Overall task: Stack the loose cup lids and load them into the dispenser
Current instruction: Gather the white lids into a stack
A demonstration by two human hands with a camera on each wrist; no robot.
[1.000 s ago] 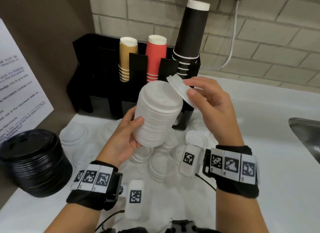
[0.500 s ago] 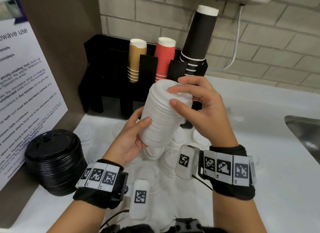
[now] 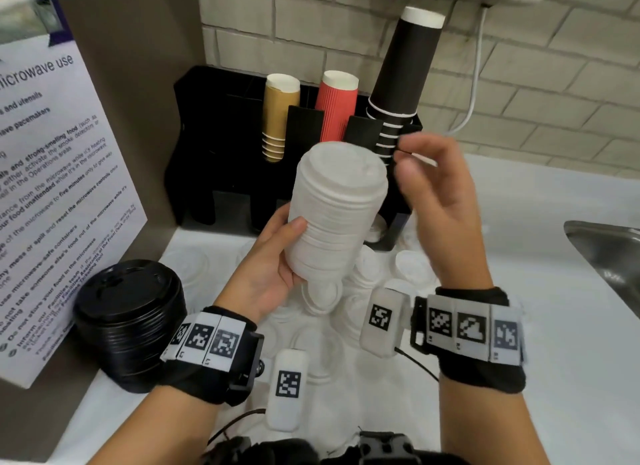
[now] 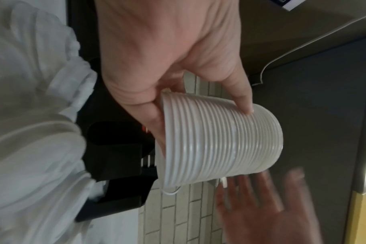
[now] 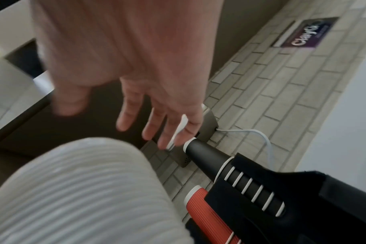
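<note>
Left hand (image 3: 266, 274) gripping tall stack of white lids (image 3: 332, 215) at frame centre, right hand (image 3: 440, 201) empty beside it, fingers loosely spread, loose lids (image 3: 412, 265) on desk (image 3: 554, 326), black dispenser (image 3: 221, 146) behind.

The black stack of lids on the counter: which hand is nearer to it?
Left. The left hand holds the white lid stack just right of the black stack; the right hand hangs farther right.
</note>
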